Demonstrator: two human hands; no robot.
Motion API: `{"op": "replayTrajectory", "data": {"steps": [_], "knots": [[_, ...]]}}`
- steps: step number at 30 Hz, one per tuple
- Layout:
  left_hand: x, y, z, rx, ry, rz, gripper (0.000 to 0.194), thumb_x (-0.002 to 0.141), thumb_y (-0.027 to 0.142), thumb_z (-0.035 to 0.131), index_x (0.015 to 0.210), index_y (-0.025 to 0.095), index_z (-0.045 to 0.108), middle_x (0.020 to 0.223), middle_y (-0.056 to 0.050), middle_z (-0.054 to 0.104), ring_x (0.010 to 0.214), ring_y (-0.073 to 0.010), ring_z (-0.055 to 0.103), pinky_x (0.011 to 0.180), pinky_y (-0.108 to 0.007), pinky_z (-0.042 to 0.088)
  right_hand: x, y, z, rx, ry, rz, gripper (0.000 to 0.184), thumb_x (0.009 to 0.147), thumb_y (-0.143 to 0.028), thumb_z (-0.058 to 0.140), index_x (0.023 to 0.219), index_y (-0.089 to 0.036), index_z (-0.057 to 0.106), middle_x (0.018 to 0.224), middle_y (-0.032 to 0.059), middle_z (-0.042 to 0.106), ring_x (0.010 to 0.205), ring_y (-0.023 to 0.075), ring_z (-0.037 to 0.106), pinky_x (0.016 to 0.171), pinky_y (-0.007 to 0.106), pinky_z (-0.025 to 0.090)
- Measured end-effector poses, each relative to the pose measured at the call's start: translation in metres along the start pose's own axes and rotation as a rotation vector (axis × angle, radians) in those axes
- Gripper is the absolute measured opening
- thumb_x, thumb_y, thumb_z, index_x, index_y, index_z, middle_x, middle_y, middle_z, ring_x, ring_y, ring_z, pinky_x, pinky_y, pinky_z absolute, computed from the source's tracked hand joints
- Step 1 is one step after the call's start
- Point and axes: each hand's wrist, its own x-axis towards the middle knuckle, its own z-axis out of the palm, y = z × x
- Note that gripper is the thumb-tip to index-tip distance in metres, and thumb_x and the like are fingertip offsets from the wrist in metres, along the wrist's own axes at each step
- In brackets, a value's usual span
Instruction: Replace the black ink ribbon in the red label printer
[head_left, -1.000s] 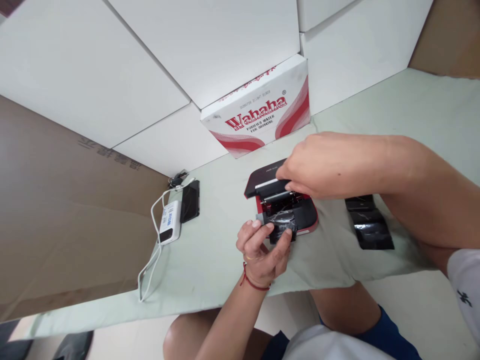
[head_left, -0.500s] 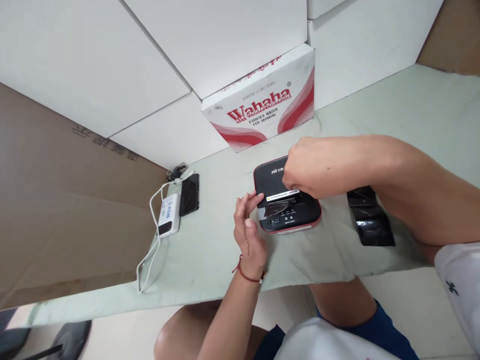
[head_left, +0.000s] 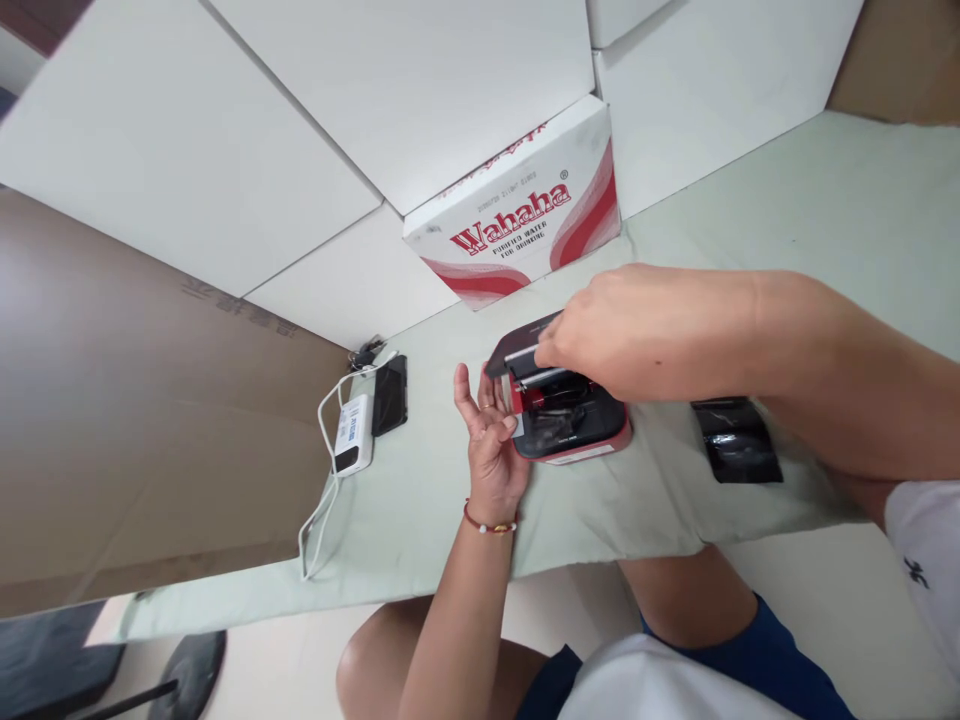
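A black and red receipt printer (head_left: 577, 425) lies on the cloth-covered table, its lid (head_left: 517, 345) tilted up at the far side. My right hand (head_left: 600, 325) pinches the near edge of that lid, hiding part of it. Red plastic and a dark hollow show beneath the raised lid. A clear film strip covers part of the front panel. Against the printer's left side is my left hand (head_left: 495, 430), fingers spread, its thumb touching the front left corner. Some of its fingers are partly hidden beside the casing.
Behind the printer stands a Wahaha water carton (head_left: 525, 220) against white boxes (head_left: 300, 100). To the left lie a white power bank (head_left: 354, 430) with a cable, a black phone (head_left: 391, 395) and a brown carton (head_left: 165, 400). A glossy black packet (head_left: 739, 440) lies under my right forearm.
The printer's lid was flat and is now raised by my right hand, exposing the inside. My left hand has shifted lower along the printer's side, with its fingers spread.
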Motion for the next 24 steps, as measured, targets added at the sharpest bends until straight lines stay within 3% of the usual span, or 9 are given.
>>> {"op": "replayTrajectory", "data": {"steps": [4, 8, 12, 15, 20, 24], "knots": [[0.001, -0.001, -0.002, -0.044, -0.028, -0.039, 0.086, 0.103, 0.063, 0.061, 0.174, 0.056, 0.013, 0.167, -0.004, 0.056, 0.153, -0.0183, 0.061, 0.123, -0.034, 0.057, -0.001, 0.012, 0.0, -0.031, 0.019, -0.021, 0.018, 0.09, -0.007, 0.063, 0.094, -0.017, 0.078, 0.093, 0.0053, 0.079, 0.084, 0.0215, 0.067, 0.076, 0.037, 0.041], [-0.003, 0.004, 0.004, -0.278, -0.003, -0.153, 0.09, 0.097, 0.051, 0.074, 0.171, 0.058, 0.023, 0.161, -0.001, 0.058, 0.155, -0.0183, 0.058, 0.124, -0.035, 0.055, 0.002, 0.015, -0.003, 0.027, 0.006, 0.054, 0.014, 0.092, -0.012, 0.066, 0.093, -0.017, 0.079, 0.084, 0.0035, 0.077, 0.088, 0.0233, 0.07, 0.078, 0.037, 0.045], [-0.005, 0.015, 0.014, -0.506, 0.079, -0.314, 0.091, 0.087, 0.043, 0.084, 0.166, 0.054, 0.04, 0.169, 0.0, 0.055, 0.158, -0.0246, 0.053, 0.126, -0.042, 0.052, 0.008, 0.012, -0.008, -0.028, 0.131, 0.115, 0.014, 0.096, -0.014, 0.064, 0.098, -0.014, 0.078, 0.092, 0.0082, 0.079, 0.091, 0.0259, 0.073, 0.077, 0.036, 0.047], [-0.004, 0.02, 0.02, -0.546, 0.134, -0.299, 0.086, 0.083, 0.037, 0.086, 0.16, 0.053, 0.051, 0.169, 0.002, 0.056, 0.163, -0.0255, 0.048, 0.13, -0.041, 0.047, 0.011, 0.014, -0.008, -0.072, 0.221, 0.115, 0.014, 0.099, -0.015, 0.063, 0.103, -0.013, 0.076, 0.096, 0.0096, 0.079, 0.093, 0.026, 0.074, 0.076, 0.034, 0.047], [-0.003, 0.02, 0.021, -0.521, 0.194, -0.261, 0.072, 0.079, 0.038, 0.085, 0.148, 0.05, 0.067, 0.163, 0.007, 0.064, 0.159, -0.028, 0.053, 0.126, -0.042, 0.05, 0.008, 0.015, -0.003, -0.042, 0.005, -0.052, 0.019, 0.102, -0.02, 0.059, 0.095, -0.014, 0.075, 0.085, 0.0048, 0.075, 0.08, 0.0192, 0.068, 0.071, 0.033, 0.044], [-0.002, 0.025, 0.019, -0.433, 0.188, -0.209, 0.036, 0.087, 0.057, 0.076, 0.11, 0.03, 0.084, 0.161, -0.001, 0.068, 0.159, -0.0361, 0.052, 0.124, -0.047, 0.052, 0.008, 0.011, 0.001, -0.012, -0.11, -0.142, 0.014, 0.093, -0.013, 0.062, 0.095, -0.013, 0.076, 0.085, 0.0084, 0.074, 0.079, 0.0237, 0.068, 0.07, 0.037, 0.045]]}}
